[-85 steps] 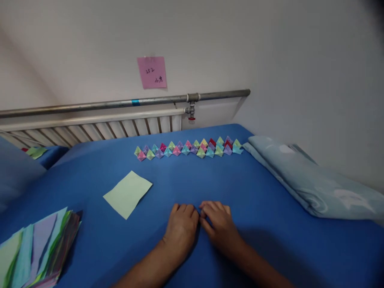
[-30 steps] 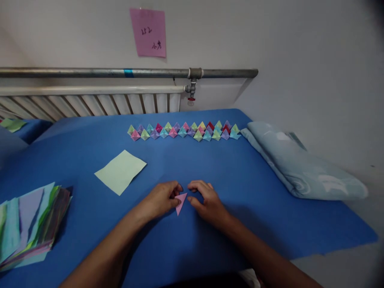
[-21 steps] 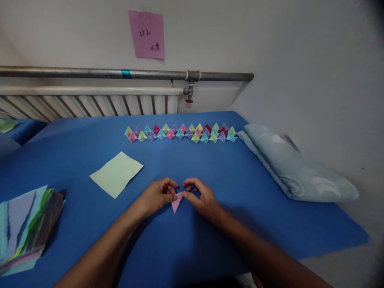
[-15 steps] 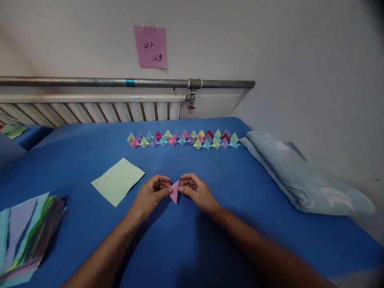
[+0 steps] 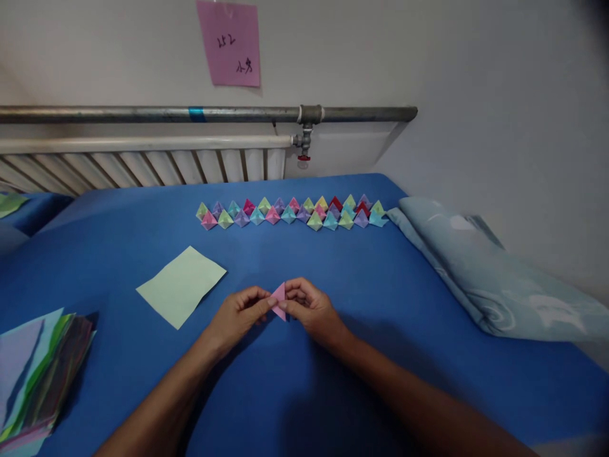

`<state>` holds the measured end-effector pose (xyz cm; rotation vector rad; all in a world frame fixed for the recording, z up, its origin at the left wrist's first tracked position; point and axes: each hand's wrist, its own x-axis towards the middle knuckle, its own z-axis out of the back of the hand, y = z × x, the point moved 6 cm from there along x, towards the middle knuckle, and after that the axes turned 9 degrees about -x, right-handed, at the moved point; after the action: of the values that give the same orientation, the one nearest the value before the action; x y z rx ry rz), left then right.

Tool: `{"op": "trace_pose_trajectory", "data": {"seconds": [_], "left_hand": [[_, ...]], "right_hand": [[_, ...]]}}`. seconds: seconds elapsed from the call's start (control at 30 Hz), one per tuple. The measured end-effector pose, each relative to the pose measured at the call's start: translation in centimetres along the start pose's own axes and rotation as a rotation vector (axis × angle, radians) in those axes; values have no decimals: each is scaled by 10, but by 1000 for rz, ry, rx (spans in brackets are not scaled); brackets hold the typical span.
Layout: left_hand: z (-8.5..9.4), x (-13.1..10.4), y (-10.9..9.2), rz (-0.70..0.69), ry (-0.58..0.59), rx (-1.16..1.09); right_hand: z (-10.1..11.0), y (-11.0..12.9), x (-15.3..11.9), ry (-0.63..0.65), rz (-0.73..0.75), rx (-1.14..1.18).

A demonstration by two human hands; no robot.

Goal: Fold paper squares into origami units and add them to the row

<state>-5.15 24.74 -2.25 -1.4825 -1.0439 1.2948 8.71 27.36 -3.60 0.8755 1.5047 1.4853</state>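
Observation:
A small folded piece of pink paper [image 5: 280, 293] is held upright between both hands above the blue surface [image 5: 247, 393]. My left hand [image 5: 245, 312] pinches its left side with thumb and fingers. On the right side, my right hand [image 5: 311, 309] grips it, the thumb across its front. Left of the hands lies a pale green sheet [image 5: 182, 287]. Beyond them, several small folded paper pieces [image 5: 273, 214] in many colours stand in two long rows.
At the lower left is a stack of coloured paper [image 5: 42, 374]. A folded grey-blue cloth [image 5: 490, 273] lies on the right. Behind the surface run a metal pipe [image 5: 247, 115] and a white radiator [image 5: 157, 168]; a pink note [image 5: 231, 44] hangs on the wall.
The view has tipped down slightly, so the wall things sit higher. My right thumb has moved onto the front of the pink paper, and the hands are closer together.

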Motion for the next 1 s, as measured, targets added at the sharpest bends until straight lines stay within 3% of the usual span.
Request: {"op": "trace_pose_trajectory", "data": {"seconds": [0.2,0.37,0.7,1.0], "left_hand": [[1,-3,-3,18,-40,7],[-2,-5,-2,-2,-3,11],[-8,-6,-5,-15,3,-4],[-9,-4,4,63,38,-288]], "right_hand": [[1,6,-1,-4,8,-27],[0,11,-4,20,-1,-68],[1,4,-5,10,-46,-22],[6,8,-3,-10,-54,5]]}}
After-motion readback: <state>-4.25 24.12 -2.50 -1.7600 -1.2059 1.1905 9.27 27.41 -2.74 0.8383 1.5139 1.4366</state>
